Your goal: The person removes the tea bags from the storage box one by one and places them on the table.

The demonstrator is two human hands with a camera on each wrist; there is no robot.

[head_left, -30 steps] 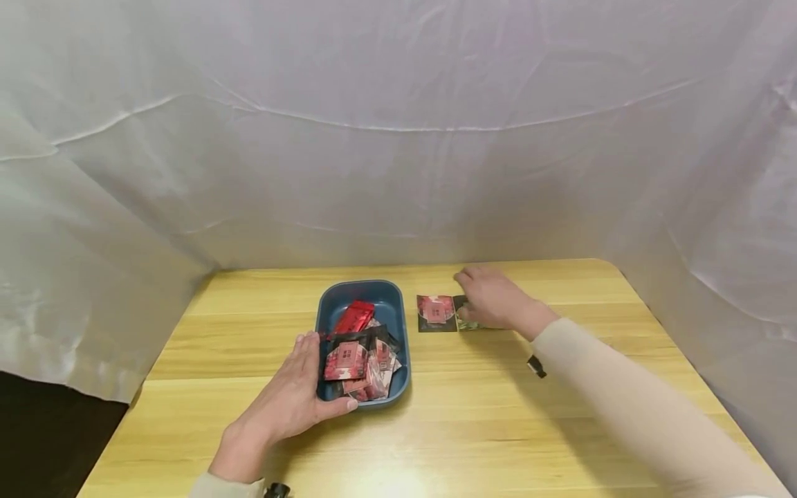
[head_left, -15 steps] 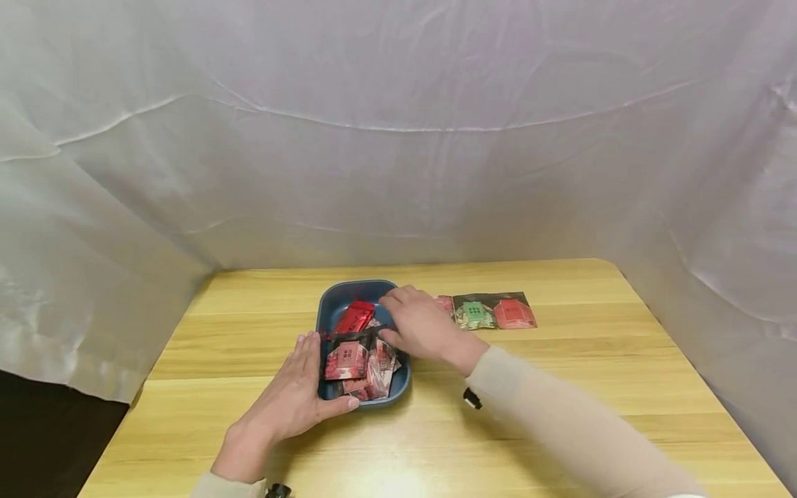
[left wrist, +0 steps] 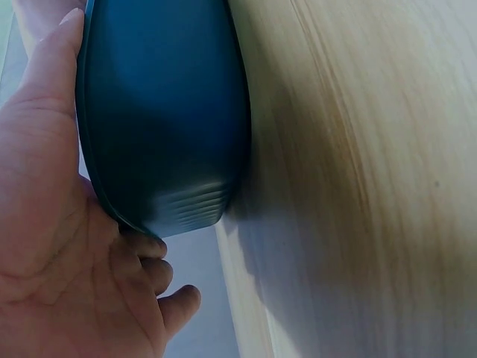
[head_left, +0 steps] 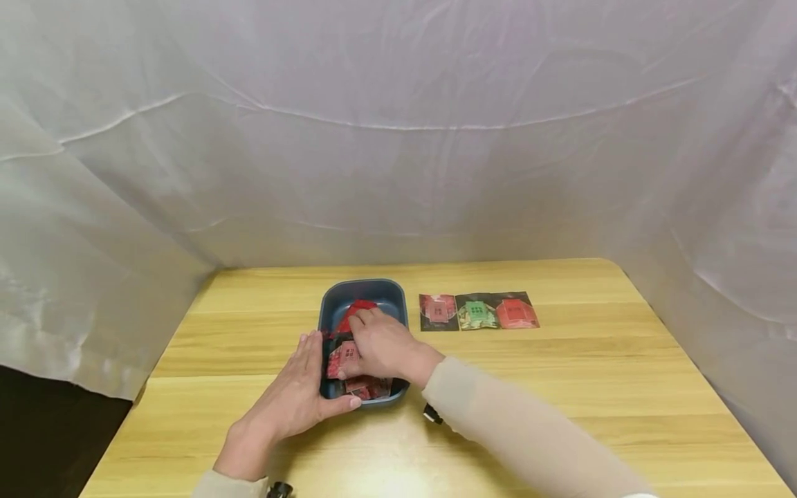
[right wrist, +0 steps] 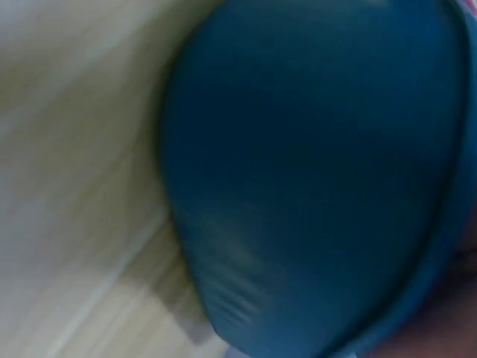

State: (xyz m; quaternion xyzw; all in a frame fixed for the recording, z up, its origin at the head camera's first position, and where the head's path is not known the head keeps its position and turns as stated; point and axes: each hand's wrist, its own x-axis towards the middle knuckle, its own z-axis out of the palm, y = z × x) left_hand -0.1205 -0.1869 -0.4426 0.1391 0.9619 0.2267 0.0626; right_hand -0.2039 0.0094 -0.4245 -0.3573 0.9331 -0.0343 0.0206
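A blue plastic tray [head_left: 398, 304] stands on the wooden table with several printed sachets inside. Among them are a red foil sachet [head_left: 356, 311] at the far end and a black and pink sachet [head_left: 341, 358] nearer. My left hand [head_left: 291, 391] lies straight-fingered along the tray's left side, its thumb on the near rim. In the left wrist view, this hand [left wrist: 59, 224] touches the tray's rim [left wrist: 83, 127]. Inside the tray, my right hand [head_left: 386, 349] reaches over the pink sachet, thumb and fingertips apart, hiding other sachets. The right wrist view is blurred and mostly filled by the tray's outer wall [right wrist: 313, 179].
Right of the tray, a pink sachet [head_left: 438, 312], a green one [head_left: 477, 312] and a red one [head_left: 515, 310] lie flat in a row. Grey-white cloth [head_left: 411, 187] hangs behind the table [head_left: 498, 408] and at both sides.
My right hand has moved left from the row of sachets, over the tray's right rim and into the tray, uncovering the row. My left hand stays at the tray.
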